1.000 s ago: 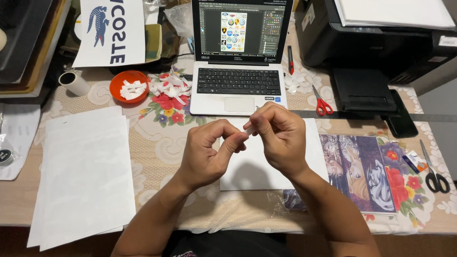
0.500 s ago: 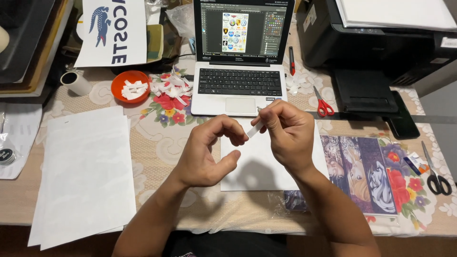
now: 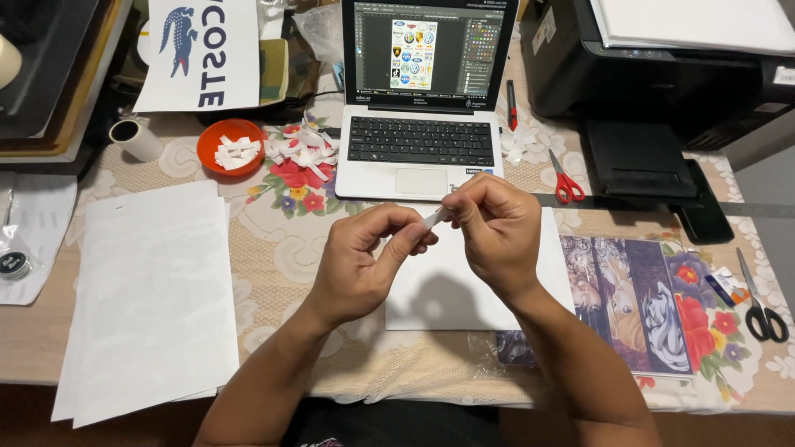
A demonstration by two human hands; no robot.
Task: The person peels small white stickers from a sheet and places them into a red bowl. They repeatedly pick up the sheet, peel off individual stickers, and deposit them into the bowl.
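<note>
Two bare hands meet above the desk (image 3: 281, 248), both working one small white strip (image 3: 434, 219). The right hand (image 3: 495, 230) has its fingertips drawn tight together, pinching the strip's right end; its grip is closed down to almost nothing, with only the sliver of white between thumb and forefinger. The left hand (image 3: 364, 261) curls loosely, its thumb and forefinger stretched toward the strip's left end and touching it there, the other fingers folded under. Whether the left grip really clamps the strip or only steadies it, I cannot tell from here.

The strip sits between the two hands, lifted off the desk, tilted with its right end higher. Directly beneath the grip lies a white sheet (image 3: 464, 290), with the hands' shadow on it. Just beyond the grip stands an open laptop (image 3: 422, 141). To the right of the right hand, red-handled scissors (image 3: 566, 184) rest near a black printer (image 3: 654, 74), and a printed picture sheet (image 3: 638, 302) lies beside the right forearm. Left of the left hand lies a stack of white paper (image 3: 149, 290); farther beyond it, an orange bowl (image 3: 232, 147) holds white scraps, with more white scraps (image 3: 300, 151) heaped just beside it.
</note>
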